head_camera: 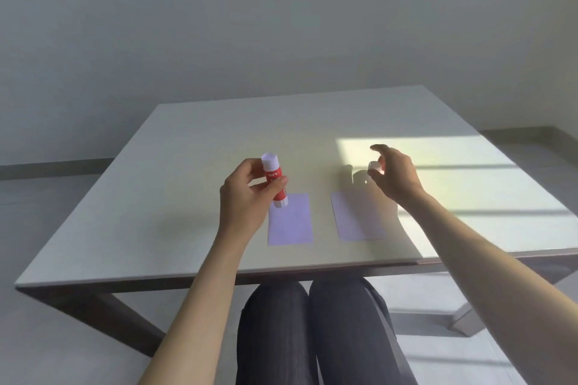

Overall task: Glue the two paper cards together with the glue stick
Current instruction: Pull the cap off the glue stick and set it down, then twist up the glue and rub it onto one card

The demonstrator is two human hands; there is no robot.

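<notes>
Closest to the seated person, two pale paper cards lie flat on the white table (156,197), the left card (292,222) and the right card (358,216) side by side with a clear gap between them. Just above the left card's far corner, the left hand (247,197) pinches the red glue stick (274,180) between thumb and fingers, held nearly upright with its uncapped white end up. A little farther out, the right hand (392,173) hovers beyond the right card, fingers curled loosely around a small white cap (374,166) at its fingertips.
</notes>
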